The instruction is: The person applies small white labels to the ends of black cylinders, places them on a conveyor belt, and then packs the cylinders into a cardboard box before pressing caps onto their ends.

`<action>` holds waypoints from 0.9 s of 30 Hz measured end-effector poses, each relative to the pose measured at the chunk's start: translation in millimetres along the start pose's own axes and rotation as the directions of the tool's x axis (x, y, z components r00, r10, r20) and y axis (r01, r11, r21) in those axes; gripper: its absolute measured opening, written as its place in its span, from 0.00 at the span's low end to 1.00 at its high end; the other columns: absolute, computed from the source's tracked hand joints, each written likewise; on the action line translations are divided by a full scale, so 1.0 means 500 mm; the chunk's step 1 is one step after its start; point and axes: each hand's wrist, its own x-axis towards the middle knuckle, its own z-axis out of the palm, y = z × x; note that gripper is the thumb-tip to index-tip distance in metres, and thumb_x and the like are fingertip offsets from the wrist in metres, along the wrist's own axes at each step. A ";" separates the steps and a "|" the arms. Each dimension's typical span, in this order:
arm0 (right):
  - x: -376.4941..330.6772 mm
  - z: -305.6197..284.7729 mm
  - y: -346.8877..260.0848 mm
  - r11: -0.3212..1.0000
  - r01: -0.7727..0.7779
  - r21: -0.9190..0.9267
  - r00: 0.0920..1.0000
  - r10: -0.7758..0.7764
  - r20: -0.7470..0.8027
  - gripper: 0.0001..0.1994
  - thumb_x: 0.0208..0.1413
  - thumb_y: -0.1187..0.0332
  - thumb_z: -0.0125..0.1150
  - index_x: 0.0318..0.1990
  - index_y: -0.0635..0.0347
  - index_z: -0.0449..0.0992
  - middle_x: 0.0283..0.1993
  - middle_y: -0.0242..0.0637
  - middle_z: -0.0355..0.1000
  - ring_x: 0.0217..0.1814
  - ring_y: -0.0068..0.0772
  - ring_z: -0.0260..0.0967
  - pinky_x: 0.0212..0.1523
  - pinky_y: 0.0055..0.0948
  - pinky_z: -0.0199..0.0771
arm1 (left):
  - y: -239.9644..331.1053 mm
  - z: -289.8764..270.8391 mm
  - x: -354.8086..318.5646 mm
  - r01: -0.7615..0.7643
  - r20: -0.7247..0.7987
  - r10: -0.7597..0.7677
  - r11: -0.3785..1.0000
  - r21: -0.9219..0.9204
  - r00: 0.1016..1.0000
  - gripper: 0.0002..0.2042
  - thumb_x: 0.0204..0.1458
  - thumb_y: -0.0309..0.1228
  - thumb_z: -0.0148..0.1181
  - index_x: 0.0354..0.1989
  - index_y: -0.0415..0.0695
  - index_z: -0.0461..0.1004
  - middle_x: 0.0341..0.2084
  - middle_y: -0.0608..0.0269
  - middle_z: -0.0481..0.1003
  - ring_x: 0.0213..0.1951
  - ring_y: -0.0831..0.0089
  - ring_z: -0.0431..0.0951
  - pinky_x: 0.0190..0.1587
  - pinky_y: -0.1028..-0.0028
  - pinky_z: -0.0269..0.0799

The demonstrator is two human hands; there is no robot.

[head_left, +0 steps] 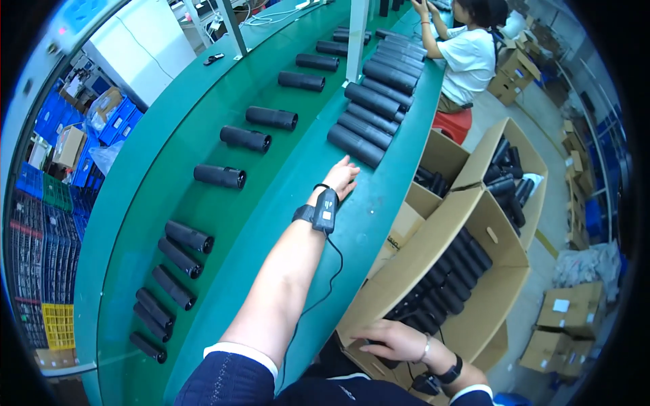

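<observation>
My left hand is stretched forward over the green bench top, fingers apart and holding nothing. Just beyond its fingertips lies the nearest black ribbed tube of a row laid side by side. My right hand is low beside the near end of an open cardboard box, with its fingers extended and nothing visible in them. Inside that box, many black tubes lie stacked in rows. Both wrists wear black straps with small devices and cables.
More black tubes lie spaced along the lower green track to the left. A metal post rises from the bench. Another box holds loose tubes. Farther along the bench, a person sits on a red stool.
</observation>
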 end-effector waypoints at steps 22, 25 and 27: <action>-0.154 0.162 -0.003 0.933 -0.316 0.171 0.696 0.350 -0.626 0.11 0.58 0.74 0.53 0.44 0.73 0.75 0.38 0.42 0.76 0.40 0.27 0.73 0.44 0.26 0.72 | -0.222 -0.042 -0.891 0.041 0.011 -0.040 0.918 -0.395 0.999 0.16 0.57 0.39 0.53 0.45 0.40 0.71 0.40 0.55 0.74 0.35 0.70 0.76 0.38 0.73 0.74; -0.047 0.160 -0.147 0.990 -0.076 0.119 0.830 0.129 -0.543 0.11 0.57 0.74 0.55 0.44 0.71 0.75 0.40 0.40 0.75 0.42 0.23 0.70 0.45 0.22 0.69 | -0.212 -0.237 -0.922 -0.149 -0.538 -0.029 0.947 -0.283 0.843 0.10 0.52 0.34 0.57 0.38 0.41 0.74 0.30 0.60 0.74 0.29 0.73 0.75 0.30 0.76 0.73; 0.052 0.177 -0.216 0.988 -0.017 0.154 0.938 0.069 -0.340 0.12 0.56 0.72 0.58 0.46 0.68 0.75 0.40 0.38 0.76 0.42 0.24 0.71 0.45 0.23 0.69 | -0.199 -0.347 -0.969 -0.178 -0.660 -0.077 0.934 -0.311 0.747 0.08 0.51 0.32 0.57 0.35 0.41 0.73 0.28 0.60 0.73 0.28 0.72 0.74 0.28 0.75 0.72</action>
